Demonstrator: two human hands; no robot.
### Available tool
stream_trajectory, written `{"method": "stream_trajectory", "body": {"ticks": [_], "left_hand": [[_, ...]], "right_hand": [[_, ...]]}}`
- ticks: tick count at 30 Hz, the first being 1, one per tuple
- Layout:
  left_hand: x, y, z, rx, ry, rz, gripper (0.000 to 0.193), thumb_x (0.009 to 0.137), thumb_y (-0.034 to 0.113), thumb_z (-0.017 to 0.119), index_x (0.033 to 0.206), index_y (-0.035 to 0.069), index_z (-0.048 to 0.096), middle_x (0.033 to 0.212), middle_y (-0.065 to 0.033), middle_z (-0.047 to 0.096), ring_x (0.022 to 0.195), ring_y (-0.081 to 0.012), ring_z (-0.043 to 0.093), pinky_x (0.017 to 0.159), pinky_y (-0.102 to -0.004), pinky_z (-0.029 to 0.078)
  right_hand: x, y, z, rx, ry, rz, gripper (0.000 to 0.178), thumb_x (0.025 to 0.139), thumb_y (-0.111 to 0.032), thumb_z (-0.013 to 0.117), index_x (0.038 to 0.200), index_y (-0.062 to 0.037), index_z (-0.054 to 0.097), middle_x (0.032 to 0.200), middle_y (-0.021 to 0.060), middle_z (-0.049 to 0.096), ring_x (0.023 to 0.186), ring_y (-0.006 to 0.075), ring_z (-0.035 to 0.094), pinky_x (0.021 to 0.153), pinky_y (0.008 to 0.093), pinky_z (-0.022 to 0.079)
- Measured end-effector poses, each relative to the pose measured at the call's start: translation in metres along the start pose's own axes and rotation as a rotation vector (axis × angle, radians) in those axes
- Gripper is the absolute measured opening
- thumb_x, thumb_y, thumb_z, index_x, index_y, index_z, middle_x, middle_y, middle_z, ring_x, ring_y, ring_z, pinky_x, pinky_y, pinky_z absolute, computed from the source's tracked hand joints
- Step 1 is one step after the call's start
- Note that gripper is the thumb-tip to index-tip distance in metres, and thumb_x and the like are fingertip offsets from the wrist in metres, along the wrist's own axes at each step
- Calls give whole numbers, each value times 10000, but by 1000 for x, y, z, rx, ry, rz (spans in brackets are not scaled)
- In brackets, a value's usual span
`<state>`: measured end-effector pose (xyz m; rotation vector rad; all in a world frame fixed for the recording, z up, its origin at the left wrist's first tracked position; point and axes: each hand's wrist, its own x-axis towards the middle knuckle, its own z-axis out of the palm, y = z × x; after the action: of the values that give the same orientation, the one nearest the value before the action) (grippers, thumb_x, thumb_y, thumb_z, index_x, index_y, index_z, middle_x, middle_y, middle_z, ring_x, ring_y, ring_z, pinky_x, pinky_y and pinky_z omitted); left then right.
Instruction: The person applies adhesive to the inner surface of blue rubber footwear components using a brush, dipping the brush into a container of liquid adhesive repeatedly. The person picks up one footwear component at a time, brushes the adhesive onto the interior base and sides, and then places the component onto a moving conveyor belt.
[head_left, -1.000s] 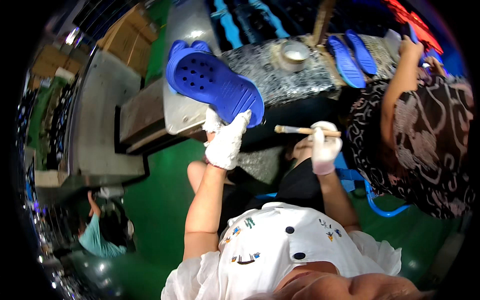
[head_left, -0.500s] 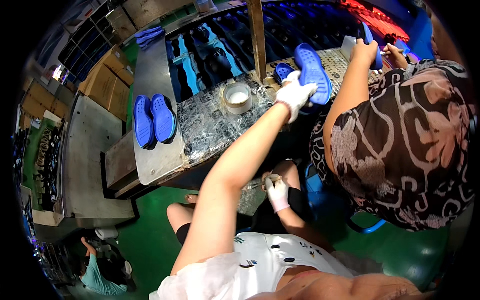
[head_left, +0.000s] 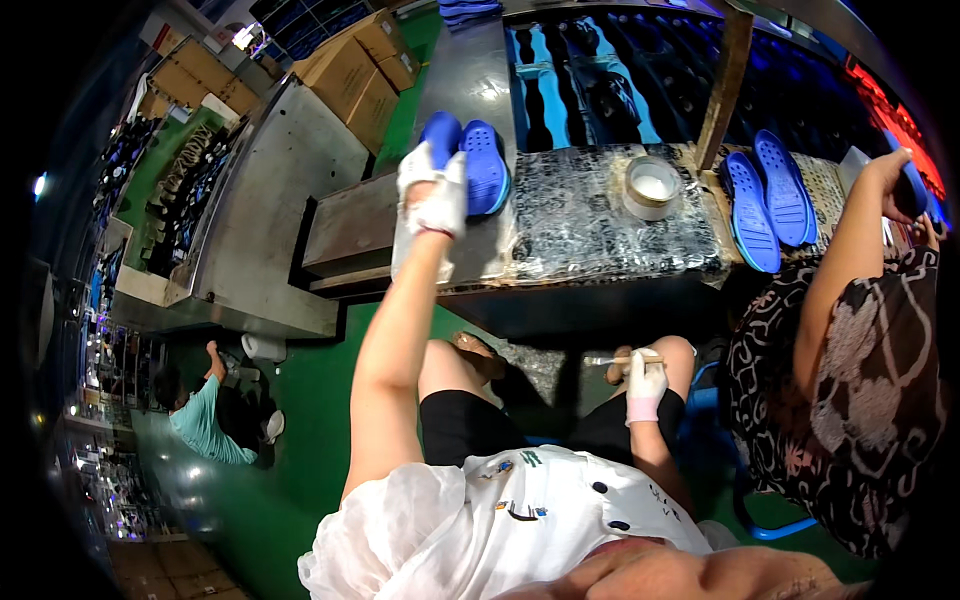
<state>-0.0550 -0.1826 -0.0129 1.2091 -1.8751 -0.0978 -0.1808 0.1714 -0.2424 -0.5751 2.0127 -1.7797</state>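
My left hand (head_left: 433,195), in a white knitted glove, is closed round a blue shoe sole (head_left: 440,133) at the left end of the bench; the palm hides much of it. Right beside it lies a matching blue sole (head_left: 485,170), with holes in its front part. Low over my knee, my right hand (head_left: 647,382), gloved too, grips a small brush (head_left: 607,361) by its wooden handle, bristles pointing left. A round tub of white stuff (head_left: 652,187) stands on the bench. Two more blue soles (head_left: 752,212) lie side by side to the right of the post.
Behind the bench runs a conveyor (head_left: 545,80) carrying dark and light-blue pieces. A wooden post (head_left: 725,90) rises at the bench's far edge. Close on my right sits a co-worker (head_left: 860,350) holding a blue sole. Cartons (head_left: 350,85) and a metal cabinet (head_left: 260,200) stand left.
My left hand has let go of a sole on the right and crossed left to one of the other pair. The view has swung left. My right hand still holds the brush.
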Motion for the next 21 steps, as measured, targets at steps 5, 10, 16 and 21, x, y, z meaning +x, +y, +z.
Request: {"method": "stream_trajectory", "body": {"ticks": [5,10,16,21], "left_hand": [[60,-79,0,122,-327,-488,493,887,496,555,1157,101,672,1206,-119,647,1094,-313,617,940,-413,459],[80,-88,34,219,-469,-501,539,881,520,551,1296,178,588,1339,-118,570,1216,-330,551,1014,-426,425],[86,-116,46,196,-562,-451,523,919,518,447,1246,147,618,1277,-166,600,1182,-394,562,986,-466,433],[83,-133,19,171,-439,-364,472,926,421,440,1083,31,657,1098,-225,649,1057,-382,627,888,-433,479]], "right_hand": [[-2,2,4,-126,6,-1,154,921,-153,599,929,-4,636,721,80,649,636,173,629,606,307,501],[1,13,-1,-100,38,4,143,919,-134,603,919,5,635,764,86,664,691,180,645,658,314,510],[-6,-14,8,-43,30,39,97,936,-84,587,899,-6,632,741,48,641,668,119,605,634,278,491],[-8,-10,11,-30,-16,52,104,934,-102,603,919,-4,634,767,51,653,682,130,618,645,278,498]]}}
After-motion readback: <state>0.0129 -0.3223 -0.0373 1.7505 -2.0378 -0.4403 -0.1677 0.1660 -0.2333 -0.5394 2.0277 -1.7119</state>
